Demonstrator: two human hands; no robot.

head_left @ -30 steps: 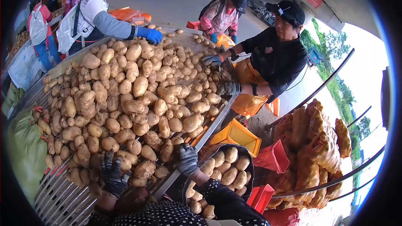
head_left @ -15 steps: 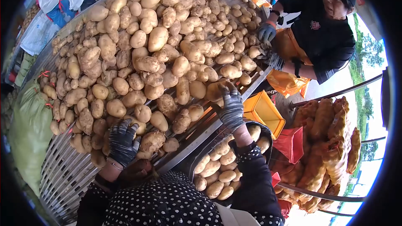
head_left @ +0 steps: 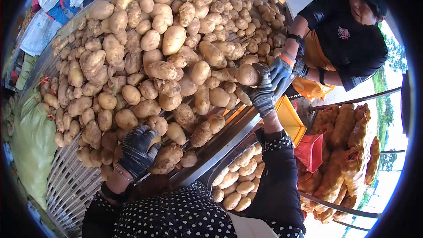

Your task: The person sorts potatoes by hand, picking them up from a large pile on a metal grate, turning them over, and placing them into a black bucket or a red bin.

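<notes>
Both my hands wear dark striped gloves over a large heap of potatoes [head_left: 174, 39] on a slatted metal table. Low on the heap, my left hand [head_left: 137, 147] has its fingers bent against potatoes; whether it grips one is hidden. Near the table's right edge, my right hand [head_left: 263, 91] is closed on a potato [head_left: 247, 75], which shows to the left of its fingers. A co-worker's gloved hand [head_left: 280, 71] is just beside my right hand. Below my right forearm stands a dark container of potatoes [head_left: 244, 187].
The metal table rim [head_left: 216, 150] runs between me and the heap. To the right are a yellow bin [head_left: 291, 121], a red container [head_left: 309, 152] and filled net sacks [head_left: 341, 163]. A green sack [head_left: 33, 136] hangs at left. A co-worker in black leans in at upper right.
My right hand has moved up and right along the table edge with a potato. The co-worker's gloved hand has come down close to it. My left hand has shifted slightly right.
</notes>
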